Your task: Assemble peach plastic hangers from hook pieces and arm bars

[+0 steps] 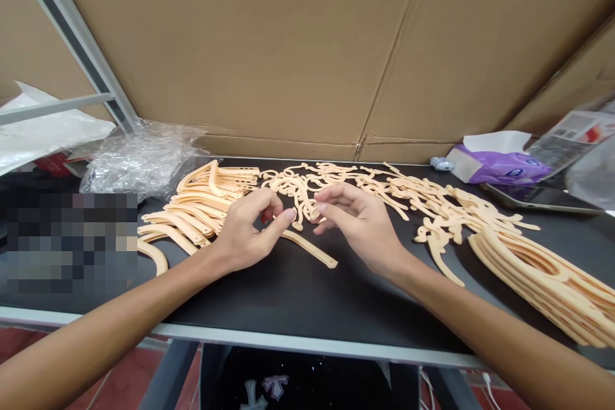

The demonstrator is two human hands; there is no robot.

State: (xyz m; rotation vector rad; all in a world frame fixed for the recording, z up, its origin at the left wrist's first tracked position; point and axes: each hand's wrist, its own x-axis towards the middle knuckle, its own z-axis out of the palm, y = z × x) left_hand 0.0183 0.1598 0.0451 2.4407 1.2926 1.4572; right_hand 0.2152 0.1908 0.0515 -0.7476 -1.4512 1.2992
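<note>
While the curved strip (310, 248) appears to lie on the table (307, 307), the left hand (252, 229) at its left end and the right hand (361, 229) to its right show curled fingers, any pinch unclear; judged step: strip handling, next move needing steady control.

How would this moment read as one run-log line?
Left hand: beside curved strip, contact unclear | Right hand: near scrolled pieces, hold unclear | Right side: stacked curved panels, purple tissue pack
</note>
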